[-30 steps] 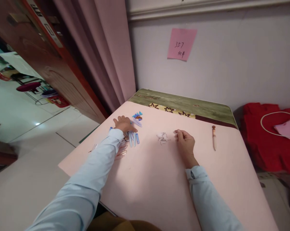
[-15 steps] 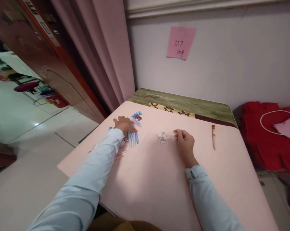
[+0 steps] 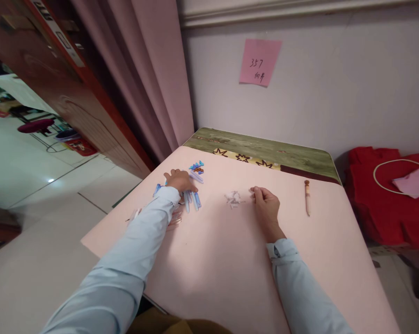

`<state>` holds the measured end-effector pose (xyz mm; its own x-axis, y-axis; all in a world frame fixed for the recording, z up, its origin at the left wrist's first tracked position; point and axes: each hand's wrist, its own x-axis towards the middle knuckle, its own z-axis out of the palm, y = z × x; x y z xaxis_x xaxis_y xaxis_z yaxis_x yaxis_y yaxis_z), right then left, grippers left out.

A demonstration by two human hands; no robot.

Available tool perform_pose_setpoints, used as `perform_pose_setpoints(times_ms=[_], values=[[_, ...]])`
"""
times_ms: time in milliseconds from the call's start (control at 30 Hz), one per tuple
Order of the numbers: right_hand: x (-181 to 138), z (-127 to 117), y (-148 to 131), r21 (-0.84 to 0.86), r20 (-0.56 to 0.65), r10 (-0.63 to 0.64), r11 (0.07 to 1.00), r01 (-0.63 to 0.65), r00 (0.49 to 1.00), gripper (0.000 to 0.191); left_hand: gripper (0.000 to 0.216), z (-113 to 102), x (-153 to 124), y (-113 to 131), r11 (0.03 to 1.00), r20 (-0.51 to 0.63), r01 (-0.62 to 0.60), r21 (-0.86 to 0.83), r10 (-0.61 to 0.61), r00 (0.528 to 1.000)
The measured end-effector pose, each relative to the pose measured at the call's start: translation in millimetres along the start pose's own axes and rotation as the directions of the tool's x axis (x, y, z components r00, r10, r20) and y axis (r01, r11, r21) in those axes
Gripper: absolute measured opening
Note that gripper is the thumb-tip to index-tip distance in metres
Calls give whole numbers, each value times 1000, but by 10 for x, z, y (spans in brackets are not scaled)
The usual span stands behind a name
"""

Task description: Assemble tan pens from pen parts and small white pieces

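My left hand [image 3: 181, 181] reaches over a group of blue pen barrels [image 3: 196, 200], its fingers spread apart and its palm side hidden. More blue pieces [image 3: 157, 189] show past its wrist. Thin clear and pinkish tubes [image 3: 175, 221] lie partly under the left sleeve. Just beyond the hand are lilac barrels [image 3: 196, 177] and a cluster of small blue and brown parts [image 3: 197, 167]. My right hand [image 3: 267, 206] rests on the table with thumb and forefinger pinched; a tiny tip pokes out, too small to name. To its left is a pile of small whitish pieces [image 3: 233, 198].
A pen with a brown top [image 3: 307, 198] lies on the right of the pink table cover [image 3: 223, 269]. A green patterned strip [image 3: 299, 157] edges the far side by the wall. Red cloth [image 3: 369, 199] sits off the right edge, and a wooden door [image 3: 77, 93] stands at left.
My left hand has shifted slightly over the blue barrels, and more blue pieces show at its left. My right hand keeps its pinch. The whole view has moved a little.
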<state>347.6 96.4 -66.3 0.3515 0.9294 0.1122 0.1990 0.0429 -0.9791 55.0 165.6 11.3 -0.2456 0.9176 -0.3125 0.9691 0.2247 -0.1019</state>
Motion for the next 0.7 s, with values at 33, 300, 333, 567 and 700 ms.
perform_pose_setpoints(times_ms=[33, 300, 333, 567, 700], values=[[1, 1, 1, -3, 0, -1, 1000, 1, 1000, 41, 73, 4, -5, 2, 1000, -7, -1, 2, 1, 1000], [7, 2, 25, 11, 7, -2, 1000, 2, 1000, 40, 65, 91, -35, 16, 999, -146, -25, -24, 22, 989], [6, 1, 29, 11, 6, -2, 1000, 2, 1000, 40, 66, 101, -44, 23, 999, -170, -28, -37, 21, 985], [0, 1, 36, 15, 3, -5, 1000, 5, 1000, 41, 54, 144, -224, 58, 984, -362, -96, -148, 37, 931], [2, 6, 20, 11, -1, -4, 1000, 4, 1000, 40, 30, 212, -308, 87, 906, -514, -255, -338, 50, 856]])
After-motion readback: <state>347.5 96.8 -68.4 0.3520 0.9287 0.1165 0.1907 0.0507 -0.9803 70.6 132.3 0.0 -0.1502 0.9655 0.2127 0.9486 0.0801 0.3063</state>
